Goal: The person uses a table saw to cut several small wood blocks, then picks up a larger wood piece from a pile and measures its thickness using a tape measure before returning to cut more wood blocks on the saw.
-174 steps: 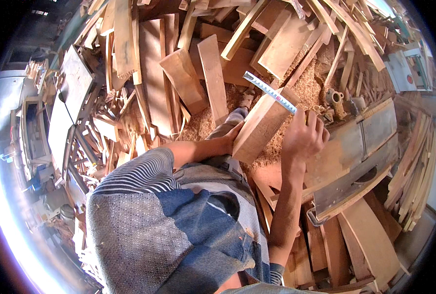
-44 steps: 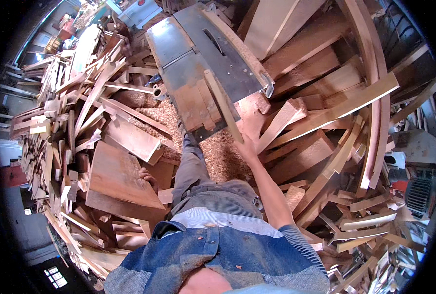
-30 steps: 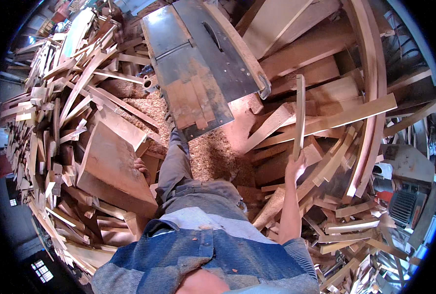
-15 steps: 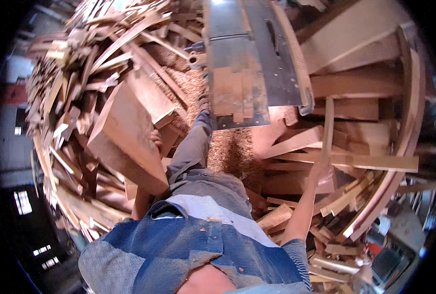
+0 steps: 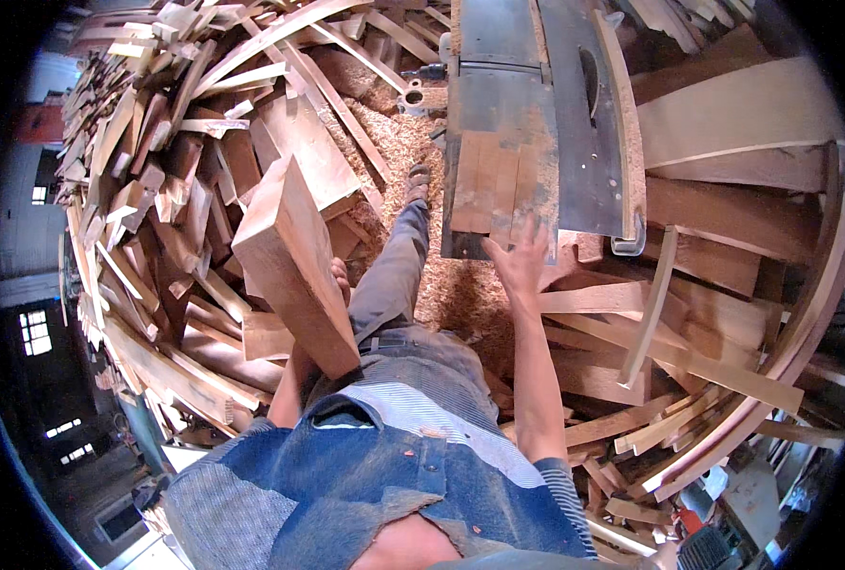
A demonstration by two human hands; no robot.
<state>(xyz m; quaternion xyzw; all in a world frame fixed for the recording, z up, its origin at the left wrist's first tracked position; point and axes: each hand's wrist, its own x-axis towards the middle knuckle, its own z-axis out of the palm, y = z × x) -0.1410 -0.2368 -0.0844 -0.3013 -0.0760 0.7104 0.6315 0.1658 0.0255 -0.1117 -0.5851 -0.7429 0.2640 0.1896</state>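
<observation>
My left hand (image 5: pixel 340 274) is closed around the edge of a thick wooden plank (image 5: pixel 294 256), which stands tilted at my left side. Most of that hand is hidden behind the plank. My right hand (image 5: pixel 522 261) holds nothing, its fingers spread over the near end of a dark metal machine table (image 5: pixel 499 100). Whether the fingertips touch the table I cannot tell. A brown patch that looks like flat wood strips (image 5: pixel 489 180) covers part of the table by this hand. To the right, a thin wood strip (image 5: pixel 652 309) rests on the offcuts.
A long wood-edged fence (image 5: pixel 622 123) runs along the machine. Heaped offcuts (image 5: pixel 171 180) rise on the left. Large boards (image 5: pixel 746 114) and a curved piece (image 5: pixel 817 256) lie at right. Wood shavings (image 5: pixel 451 275) cover the floor around my shoe (image 5: pixel 417 185).
My right hand has let go of the thin wood strip and moved left to the machine table's end. The plank in my left hand has shifted rightward in view and stands more upright.
</observation>
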